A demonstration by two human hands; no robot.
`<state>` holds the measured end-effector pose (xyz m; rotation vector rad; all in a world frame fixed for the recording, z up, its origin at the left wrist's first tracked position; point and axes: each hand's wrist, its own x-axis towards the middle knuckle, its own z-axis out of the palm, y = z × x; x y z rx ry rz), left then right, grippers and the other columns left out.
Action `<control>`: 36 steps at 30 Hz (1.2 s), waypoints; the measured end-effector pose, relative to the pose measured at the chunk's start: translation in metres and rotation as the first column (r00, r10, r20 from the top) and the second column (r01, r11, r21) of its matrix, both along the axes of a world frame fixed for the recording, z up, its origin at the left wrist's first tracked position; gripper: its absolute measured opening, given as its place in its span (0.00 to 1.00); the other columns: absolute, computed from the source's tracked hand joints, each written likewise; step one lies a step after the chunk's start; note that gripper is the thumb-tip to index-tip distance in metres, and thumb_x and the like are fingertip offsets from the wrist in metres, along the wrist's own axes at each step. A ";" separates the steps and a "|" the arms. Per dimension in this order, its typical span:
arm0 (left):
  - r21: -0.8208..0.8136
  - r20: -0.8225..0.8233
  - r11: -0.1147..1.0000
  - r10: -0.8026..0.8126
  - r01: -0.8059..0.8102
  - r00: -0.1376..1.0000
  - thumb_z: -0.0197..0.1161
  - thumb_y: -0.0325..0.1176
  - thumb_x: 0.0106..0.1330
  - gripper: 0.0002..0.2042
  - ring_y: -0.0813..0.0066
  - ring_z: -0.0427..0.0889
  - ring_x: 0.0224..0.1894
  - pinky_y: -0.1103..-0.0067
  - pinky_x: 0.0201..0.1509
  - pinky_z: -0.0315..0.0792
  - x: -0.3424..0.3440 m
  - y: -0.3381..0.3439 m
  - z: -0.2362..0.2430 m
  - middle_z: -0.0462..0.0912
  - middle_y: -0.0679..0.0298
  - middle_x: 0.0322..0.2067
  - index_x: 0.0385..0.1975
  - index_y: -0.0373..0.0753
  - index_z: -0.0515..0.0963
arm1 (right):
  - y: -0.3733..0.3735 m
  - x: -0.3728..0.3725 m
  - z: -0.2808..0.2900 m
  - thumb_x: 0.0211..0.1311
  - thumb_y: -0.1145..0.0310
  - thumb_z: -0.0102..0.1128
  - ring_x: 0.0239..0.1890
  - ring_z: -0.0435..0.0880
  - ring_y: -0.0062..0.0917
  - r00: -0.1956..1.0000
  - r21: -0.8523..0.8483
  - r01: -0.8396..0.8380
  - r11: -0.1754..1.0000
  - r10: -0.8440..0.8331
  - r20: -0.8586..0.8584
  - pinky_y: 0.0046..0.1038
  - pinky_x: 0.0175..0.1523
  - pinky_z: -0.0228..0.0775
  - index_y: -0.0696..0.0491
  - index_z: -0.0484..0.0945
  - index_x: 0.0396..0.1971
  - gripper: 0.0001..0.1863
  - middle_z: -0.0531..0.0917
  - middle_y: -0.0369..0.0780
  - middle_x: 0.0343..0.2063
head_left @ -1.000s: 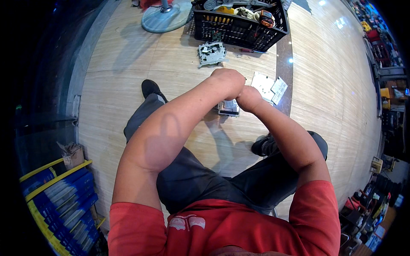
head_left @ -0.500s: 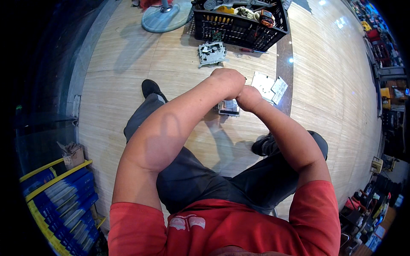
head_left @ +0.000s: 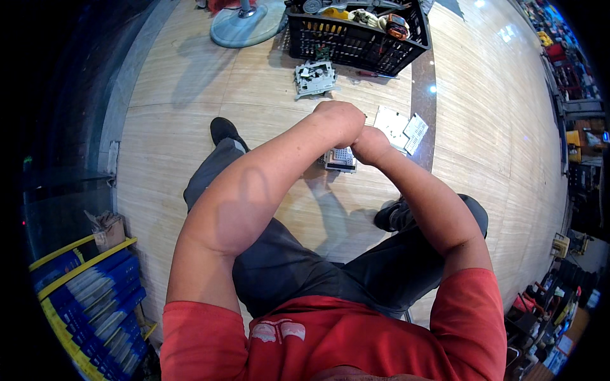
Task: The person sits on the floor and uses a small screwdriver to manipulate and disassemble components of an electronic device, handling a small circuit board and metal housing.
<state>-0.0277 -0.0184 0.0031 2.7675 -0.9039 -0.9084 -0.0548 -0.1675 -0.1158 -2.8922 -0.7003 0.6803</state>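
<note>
Left hand [head_left: 341,122], right hand [head_left: 370,146]: adjacent at metal box [head_left: 341,162] | grip, 2 hands: hidden, cannot tell | black crate [head_left: 349,49]: beyond

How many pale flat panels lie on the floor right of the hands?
2: a larger panel just beyond the right hand, and a smaller panel at the larger one's right edge. The right hand may hide more.

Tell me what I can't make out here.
In the head view:
Left hand and right hand: fingers, and anything gripped, hidden behind the hands themselves.
Perforated metal unit: far part hidden by the hands.
Black plastic crate: far side cut off by the top edge.
</note>
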 end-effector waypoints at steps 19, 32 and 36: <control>0.005 -0.003 1.000 0.006 -0.006 1.000 0.64 0.34 0.61 0.14 0.63 0.86 0.50 0.69 0.51 0.80 0.001 -0.001 -0.004 0.87 0.58 0.48 0.45 0.43 0.86 | -0.005 -0.002 -0.011 0.62 0.66 0.49 0.40 0.87 0.42 0.999 0.091 -0.002 0.996 -0.003 0.054 0.41 0.47 0.79 0.55 0.84 0.28 0.14 0.87 0.49 0.34; -0.020 -0.023 1.000 0.007 -0.007 1.000 0.68 0.42 0.63 0.15 0.56 0.85 0.50 0.64 0.51 0.79 0.000 0.000 -0.001 0.86 0.52 0.44 0.43 0.38 0.85 | -0.003 -0.003 -0.007 0.62 0.66 0.48 0.40 0.87 0.42 0.999 0.084 0.027 0.996 -0.030 0.035 0.41 0.47 0.79 0.55 0.83 0.29 0.14 0.87 0.49 0.35; -0.023 -0.011 1.000 -0.002 0.001 1.000 0.68 0.42 0.63 0.15 0.56 0.85 0.50 0.64 0.51 0.79 0.000 0.001 0.000 0.86 0.52 0.44 0.43 0.38 0.85 | -0.001 -0.004 -0.003 0.63 0.65 0.47 0.40 0.87 0.42 0.998 0.087 0.046 0.995 -0.050 0.045 0.41 0.47 0.79 0.55 0.83 0.29 0.15 0.87 0.49 0.35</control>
